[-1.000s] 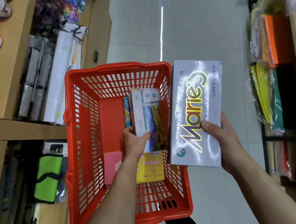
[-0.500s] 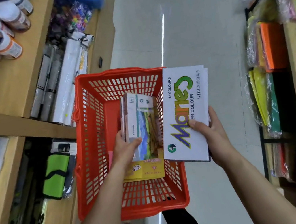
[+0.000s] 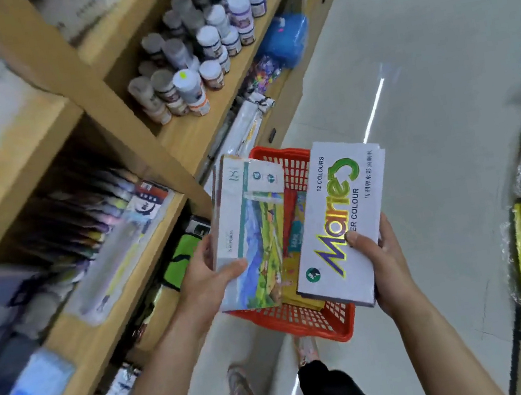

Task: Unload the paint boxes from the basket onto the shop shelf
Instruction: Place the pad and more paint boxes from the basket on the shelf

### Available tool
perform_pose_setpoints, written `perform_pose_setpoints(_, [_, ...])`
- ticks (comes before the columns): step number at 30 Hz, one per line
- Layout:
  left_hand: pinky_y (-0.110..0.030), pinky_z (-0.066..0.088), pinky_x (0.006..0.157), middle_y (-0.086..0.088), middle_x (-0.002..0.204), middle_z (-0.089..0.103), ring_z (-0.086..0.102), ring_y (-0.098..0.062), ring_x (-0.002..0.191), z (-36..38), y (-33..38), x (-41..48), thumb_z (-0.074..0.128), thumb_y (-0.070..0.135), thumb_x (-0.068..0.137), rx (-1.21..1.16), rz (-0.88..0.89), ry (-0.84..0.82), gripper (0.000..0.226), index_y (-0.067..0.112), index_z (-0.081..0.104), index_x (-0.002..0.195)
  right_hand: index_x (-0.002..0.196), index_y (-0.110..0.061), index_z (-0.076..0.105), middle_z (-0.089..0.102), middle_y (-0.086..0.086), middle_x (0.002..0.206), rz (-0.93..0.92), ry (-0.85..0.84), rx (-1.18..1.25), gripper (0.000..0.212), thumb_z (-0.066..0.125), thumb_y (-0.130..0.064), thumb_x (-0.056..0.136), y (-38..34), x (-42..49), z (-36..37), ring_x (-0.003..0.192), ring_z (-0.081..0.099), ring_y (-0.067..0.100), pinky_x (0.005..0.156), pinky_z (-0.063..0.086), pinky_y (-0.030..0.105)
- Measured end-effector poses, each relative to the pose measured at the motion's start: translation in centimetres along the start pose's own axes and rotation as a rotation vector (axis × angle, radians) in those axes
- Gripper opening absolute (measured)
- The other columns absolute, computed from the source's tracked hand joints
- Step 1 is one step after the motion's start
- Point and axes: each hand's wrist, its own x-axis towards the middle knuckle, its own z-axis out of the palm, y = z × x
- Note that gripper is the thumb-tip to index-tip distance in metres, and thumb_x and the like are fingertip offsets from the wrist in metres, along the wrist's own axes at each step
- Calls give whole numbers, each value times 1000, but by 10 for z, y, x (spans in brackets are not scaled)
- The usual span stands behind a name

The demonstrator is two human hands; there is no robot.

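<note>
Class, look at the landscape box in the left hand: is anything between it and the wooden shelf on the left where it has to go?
Nothing visible stands in the gap between the landscape box and the shelf. The nearest shelf board itself is already crowded with blurred packets, so free room there cannot be told.

Both hands are full: the left hand [image 3: 204, 283] has its grip on a landscape-printed box [image 3: 251, 232], the right hand [image 3: 384, 263] on a white Marie's box [image 3: 340, 219], and together they cover most of the red basket [image 3: 304, 319] mouth. The upper shelf [image 3: 195, 132] is crowded with paint jars [image 3: 188, 83]; its front strip is bare. The lower shelf [image 3: 102, 325] holds flat packets (blurred). The aisle floor [image 3: 441, 102] lies open.
</note>
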Motion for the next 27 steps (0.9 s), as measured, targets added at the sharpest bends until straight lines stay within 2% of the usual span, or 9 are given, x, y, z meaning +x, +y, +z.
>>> perform_pose_setpoints(3, [-16, 56, 63, 17, 104, 77, 75, -3, 87, -39, 31, -52, 89, 11, 65, -59, 52, 77, 59, 38, 63, 111, 143, -25, 52, 73, 10, 129, -14, -128, -39, 65, 73, -17, 82, -18, -18, 32, 104, 75, 35, 74, 62, 43])
perform_pose_setpoints(5, [-14, 55, 67, 18, 108, 77, 74, -2, 93, -65, 45, -86, 88, 11, 66, -81, 102, 128, 64, 38, 62, 118, 143, -25, 53, 72, 13, 130, -3, -205, -64, 66, 72, -16, 81, -29, -29, 53, 105, 74, 39, 76, 61, 47])
perform_pose_setpoints(7, [-15, 56, 67, 23, 108, 76, 74, -1, 94, -91, 56, -126, 85, 8, 75, -103, 152, 188, 59, 46, 64, 115, 142, -27, 53, 73, 13, 128, 1, -299, -87, 66, 73, -17, 80, -42, -43, 76, 102, 75, 41, 75, 61, 49])
perform_pose_setpoints(9, [-19, 57, 67, 23, 108, 76, 75, -4, 93, -116, 60, -162, 88, 12, 72, -144, 191, 259, 59, 51, 65, 111, 140, -30, 55, 74, 13, 126, -7, -387, -120, 64, 75, -19, 80, -53, -56, 100, 100, 75, 42, 73, 61, 49])
perform_pose_setpoints(15, [-51, 57, 86, 0, 114, 78, 76, -30, 99, -182, 54, -248, 90, 31, 50, -313, 220, 479, 75, 33, 66, 120, 137, -29, 57, 75, 13, 124, -31, -584, -112, 71, 83, -27, 71, -59, -102, 178, 99, 76, 43, 70, 62, 50])
perform_pose_setpoints(19, [-45, 60, 77, -2, 106, 80, 78, -29, 89, -224, 56, -266, 91, 17, 58, -386, 230, 572, 67, 21, 66, 121, 137, -24, 56, 74, 14, 126, -40, -664, -128, 71, 85, -26, 72, -54, -125, 228, 103, 75, 43, 74, 61, 50])
perform_pose_setpoints(23, [-27, 57, 47, 10, 76, 80, 76, -13, 62, -270, 73, -256, 80, 6, 79, -451, 229, 650, 31, 18, 65, 103, 135, -20, 59, 74, 14, 126, -14, -700, -141, 71, 87, -27, 70, -53, -139, 274, 105, 75, 41, 78, 61, 51])
perform_pose_setpoints(25, [-26, 56, 46, 9, 71, 79, 75, -11, 58, -294, 77, -249, 79, 6, 79, -469, 227, 669, 27, 20, 62, 95, 134, -20, 59, 74, 15, 125, -5, -726, -174, 70, 87, -29, 70, -55, -145, 294, 106, 74, 42, 84, 60, 57])
perform_pose_setpoints(27, [-27, 57, 53, 5, 80, 79, 75, -13, 62, -314, 78, -243, 81, 10, 79, -466, 213, 700, 27, 20, 61, 94, 130, -21, 61, 76, 15, 123, 4, -746, -216, 68, 87, -31, 69, -58, -149, 313, 105, 74, 43, 87, 59, 61])
